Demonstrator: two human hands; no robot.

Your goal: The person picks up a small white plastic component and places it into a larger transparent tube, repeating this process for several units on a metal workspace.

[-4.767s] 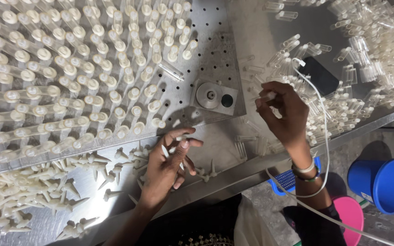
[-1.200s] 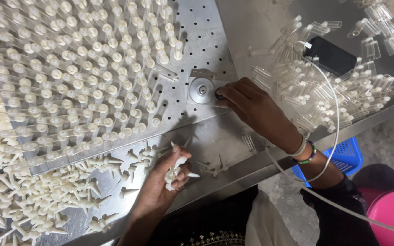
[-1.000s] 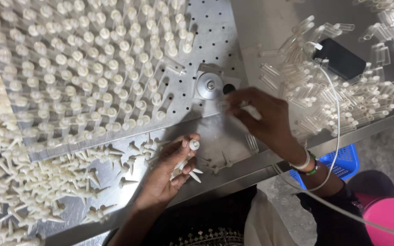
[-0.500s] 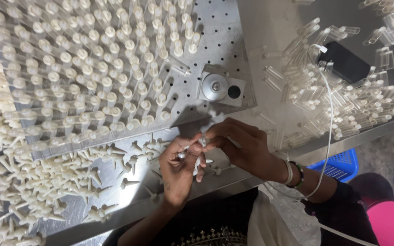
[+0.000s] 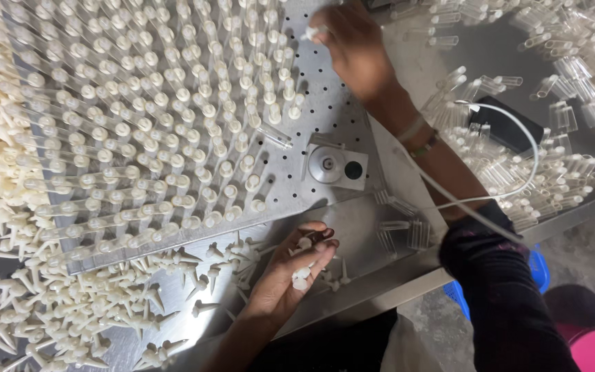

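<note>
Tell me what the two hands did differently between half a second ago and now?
The right hand left the meeting point near the table edge and reached up over the perforated metal plate, pinching a small white plug. The left hand stayed low among the loose white plugs, holding a few. The filled tubes look unchanged.

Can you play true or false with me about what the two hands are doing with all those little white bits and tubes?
1. The right hand is up at the perforated metal plate, pinching a small capped clear tube. True.
2. The left hand is empty. False: it holds small white plastic stoppers.
3. The plate's holes are all empty. False: most hold upright clear tubes with white caps.
4. A black phone lies among loose clear tubes. True.
</note>
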